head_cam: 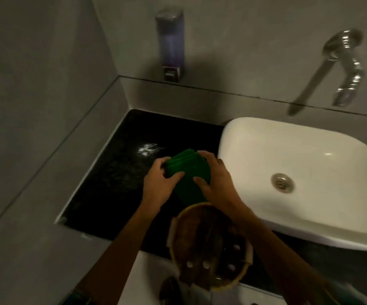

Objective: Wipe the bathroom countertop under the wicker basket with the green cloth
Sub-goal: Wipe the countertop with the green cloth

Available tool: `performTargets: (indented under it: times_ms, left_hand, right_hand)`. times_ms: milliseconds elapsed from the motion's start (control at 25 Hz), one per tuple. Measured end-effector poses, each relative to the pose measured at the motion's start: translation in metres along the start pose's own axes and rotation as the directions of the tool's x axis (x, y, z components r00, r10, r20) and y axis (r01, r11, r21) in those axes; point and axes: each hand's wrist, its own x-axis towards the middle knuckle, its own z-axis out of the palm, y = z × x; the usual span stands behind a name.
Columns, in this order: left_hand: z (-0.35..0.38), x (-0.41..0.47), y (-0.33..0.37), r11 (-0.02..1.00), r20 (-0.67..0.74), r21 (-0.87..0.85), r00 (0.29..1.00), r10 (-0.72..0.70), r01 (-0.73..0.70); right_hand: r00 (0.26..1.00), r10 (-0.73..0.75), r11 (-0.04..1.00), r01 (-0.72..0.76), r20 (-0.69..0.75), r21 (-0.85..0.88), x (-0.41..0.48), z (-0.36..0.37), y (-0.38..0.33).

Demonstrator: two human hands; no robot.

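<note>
Head view: wet black countertop (112, 172) beside basin (310, 150)

Two hands: left hand (156, 186), right hand (216, 183). One green cloth (187, 172). One wicker basket (208, 247). One white basin (299, 172). One tap (345, 67). One soap dispenser (170, 44). One black counter (116, 172).

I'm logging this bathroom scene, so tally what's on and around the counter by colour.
Green: 1, the cloth held in both hands
White: 1, the basin
Brown: 1, the wicker basket
Silver: 2, the tap and the soap dispenser
Total: 5
</note>
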Motion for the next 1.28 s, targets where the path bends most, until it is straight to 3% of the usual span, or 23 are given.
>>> performTargets:
  times_ms: [80,160,240,360,440,520,640,800,920,1040,1200,1280]
  left_hand:
    - [-0.026,0.024,-0.033,0.998,-0.005,0.062,1.0,-0.027,0.027]
    - [-0.047,0.05,-0.062,0.968,0.022,0.249,0.999,0.032,-0.037]
    - [-0.077,0.076,-0.091,0.852,0.061,0.509,0.992,0.107,-0.123]
    - [-0.124,0.101,-0.139,0.639,0.029,0.753,0.977,0.21,-0.159]
    - [-0.139,0.104,-0.162,0.582,0.033,0.795,0.97,0.239,-0.17]
    - [-0.14,0.105,-0.172,0.564,0.031,0.806,0.963,0.267,-0.182]
    - [-0.138,0.111,-0.176,0.565,0.0,0.81,0.962,0.273,-0.161]
    - [-0.138,0.111,-0.177,0.537,0.0,0.828,0.957,0.288,-0.162]
    - [-0.138,0.111,-0.174,0.533,0.002,0.832,0.962,0.275,-0.154]
    - [-0.139,0.109,-0.172,0.547,0.01,0.823,0.967,0.254,-0.152]
    - [-0.14,0.11,-0.173,0.56,0.002,0.817,0.972,0.236,-0.138]
    - [-0.138,0.11,-0.174,0.55,-0.01,0.825,0.969,0.246,-0.131]
  right_hand:
    - [0.99,0.081,0.996,-0.077,0.113,-0.038,0.031,0.049,0.002]
    - [0.971,0.171,0.976,-0.145,0.167,-0.161,0.054,0.081,0.016]
    - [0.959,0.084,0.922,0.028,0.27,-0.386,0.066,0.106,0.035]
    - [0.883,-0.01,0.825,0.272,0.469,-0.495,0.068,0.135,0.061]
    - [0.935,-0.006,0.764,0.233,0.354,-0.601,0.072,0.149,0.078]
    - [0.984,0.067,0.746,0.059,0.162,-0.663,0.087,0.154,0.084]
    - [0.979,0.202,0.745,-0.176,-0.034,-0.644,0.123,0.16,0.082]
    - [0.976,0.215,0.782,-0.197,-0.04,-0.591,0.161,0.188,0.056]
    - [0.986,0.157,0.811,-0.095,0.057,-0.577,0.154,0.212,0.034]
    - [0.991,0.077,0.761,0.013,0.11,-0.649,0.112,0.209,0.043]
    - [0.953,0.297,0.735,-0.268,-0.06,-0.623,0.127,0.174,0.078]
    - [0.934,0.336,0.739,-0.343,-0.124,-0.58,0.154,0.171,0.078]
